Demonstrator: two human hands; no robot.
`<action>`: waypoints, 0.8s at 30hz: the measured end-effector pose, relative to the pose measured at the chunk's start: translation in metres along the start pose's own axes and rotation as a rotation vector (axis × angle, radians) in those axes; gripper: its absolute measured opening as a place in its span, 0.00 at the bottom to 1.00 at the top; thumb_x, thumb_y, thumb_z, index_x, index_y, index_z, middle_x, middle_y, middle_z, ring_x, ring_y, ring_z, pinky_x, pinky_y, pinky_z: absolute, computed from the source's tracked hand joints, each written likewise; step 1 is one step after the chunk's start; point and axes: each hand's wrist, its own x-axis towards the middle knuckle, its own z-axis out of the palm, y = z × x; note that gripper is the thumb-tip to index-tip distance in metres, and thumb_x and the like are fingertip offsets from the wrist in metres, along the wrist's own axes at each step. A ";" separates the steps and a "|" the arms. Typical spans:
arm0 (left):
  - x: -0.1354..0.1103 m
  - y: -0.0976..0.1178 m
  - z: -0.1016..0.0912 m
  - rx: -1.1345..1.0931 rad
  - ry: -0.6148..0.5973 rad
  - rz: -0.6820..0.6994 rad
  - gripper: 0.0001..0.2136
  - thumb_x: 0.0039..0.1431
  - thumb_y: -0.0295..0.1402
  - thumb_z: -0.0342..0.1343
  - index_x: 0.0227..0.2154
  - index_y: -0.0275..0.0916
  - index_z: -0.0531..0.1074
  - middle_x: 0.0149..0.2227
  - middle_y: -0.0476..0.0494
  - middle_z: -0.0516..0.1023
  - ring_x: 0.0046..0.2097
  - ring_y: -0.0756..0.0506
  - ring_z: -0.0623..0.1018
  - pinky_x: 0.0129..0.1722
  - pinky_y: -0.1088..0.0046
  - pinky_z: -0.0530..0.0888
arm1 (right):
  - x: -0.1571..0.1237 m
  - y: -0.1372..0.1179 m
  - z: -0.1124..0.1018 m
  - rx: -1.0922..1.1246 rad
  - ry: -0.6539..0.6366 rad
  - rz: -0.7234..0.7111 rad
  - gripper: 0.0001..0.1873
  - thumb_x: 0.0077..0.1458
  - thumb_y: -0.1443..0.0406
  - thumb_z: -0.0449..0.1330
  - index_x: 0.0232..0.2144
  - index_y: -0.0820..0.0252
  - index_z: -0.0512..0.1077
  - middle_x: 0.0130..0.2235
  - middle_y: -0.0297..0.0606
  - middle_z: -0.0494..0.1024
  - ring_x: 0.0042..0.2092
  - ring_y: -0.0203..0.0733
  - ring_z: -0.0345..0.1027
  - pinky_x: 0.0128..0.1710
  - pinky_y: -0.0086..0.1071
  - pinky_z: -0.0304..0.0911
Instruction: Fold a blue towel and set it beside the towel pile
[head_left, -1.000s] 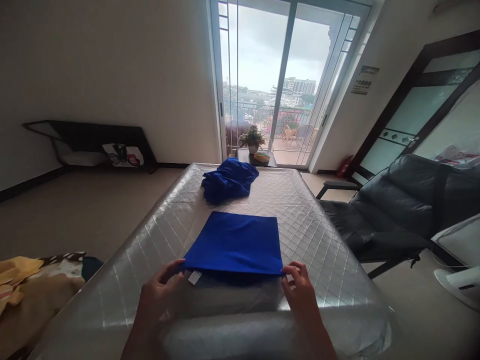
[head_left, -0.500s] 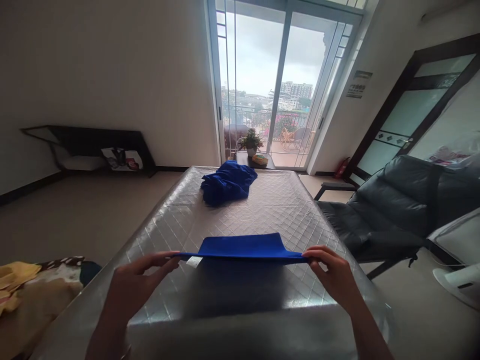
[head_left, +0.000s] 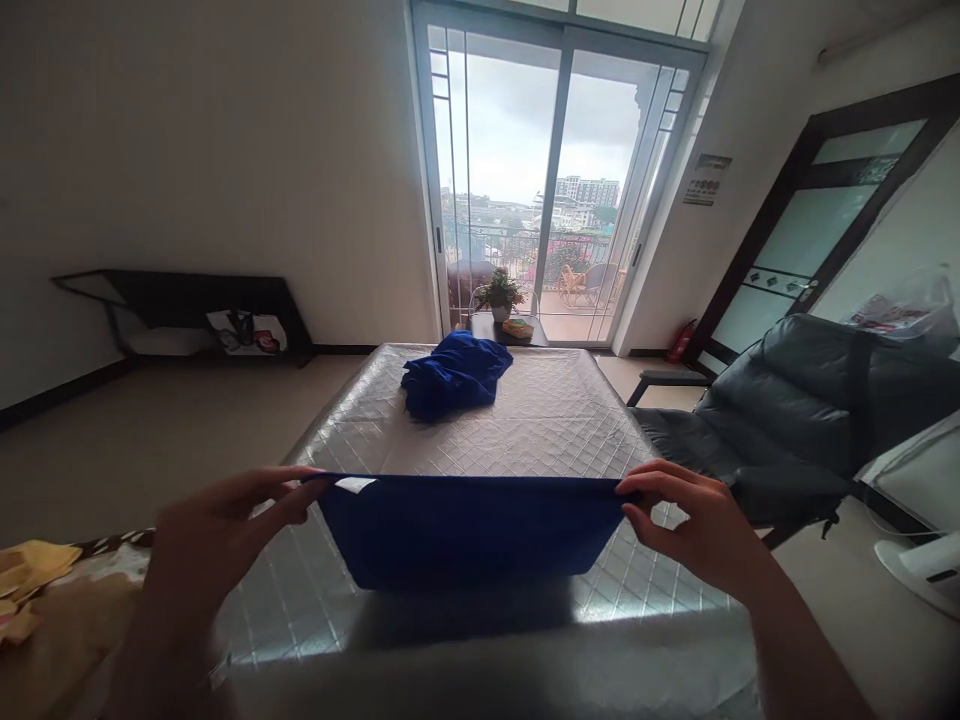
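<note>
Pinching the cloth (head_left: 480,535) by its top corners: one between the fingers of the left hand (head_left: 217,530), one between those of the right hand (head_left: 697,520). Stretched straight across, hanging below the fingers over the desk (head_left: 540,440), with a white tag (head_left: 356,485) near the left. Farther along, see a crumpled blue heap (head_left: 457,378); past that, a plant (head_left: 501,292).

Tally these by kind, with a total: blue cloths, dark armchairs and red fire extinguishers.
Blue cloths: 2, the flat blue cloth pinched between left hand and right hand, and the crumpled blue heap, counted as one
Dark armchair: 1
Red fire extinguisher: 1
Total: 4
</note>
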 end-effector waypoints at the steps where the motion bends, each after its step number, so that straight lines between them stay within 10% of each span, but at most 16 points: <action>1: 0.000 0.002 0.000 -0.022 0.010 -0.018 0.21 0.37 0.54 0.66 0.30 0.45 0.82 0.21 0.52 0.78 0.23 0.48 0.75 0.25 0.75 0.72 | 0.001 0.000 -0.001 0.017 -0.023 -0.021 0.07 0.58 0.63 0.63 0.40 0.56 0.75 0.39 0.37 0.77 0.31 0.32 0.71 0.33 0.27 0.73; 11: -0.009 0.045 -0.003 -0.194 0.048 -0.074 0.12 0.43 0.44 0.66 0.32 0.46 0.80 0.20 0.55 0.73 0.27 0.49 0.72 0.30 0.76 0.70 | 0.012 0.001 -0.014 -0.036 0.124 0.052 0.14 0.59 0.55 0.63 0.44 0.54 0.77 0.33 0.35 0.80 0.29 0.35 0.72 0.29 0.27 0.70; 24: 0.036 0.020 0.022 -0.281 -0.223 -0.101 0.18 0.41 0.45 0.69 0.33 0.38 0.80 0.23 0.47 0.81 0.25 0.48 0.77 0.28 0.72 0.75 | 0.032 0.012 -0.019 -0.171 0.027 0.008 0.13 0.64 0.57 0.56 0.43 0.53 0.78 0.39 0.36 0.81 0.35 0.37 0.75 0.36 0.30 0.70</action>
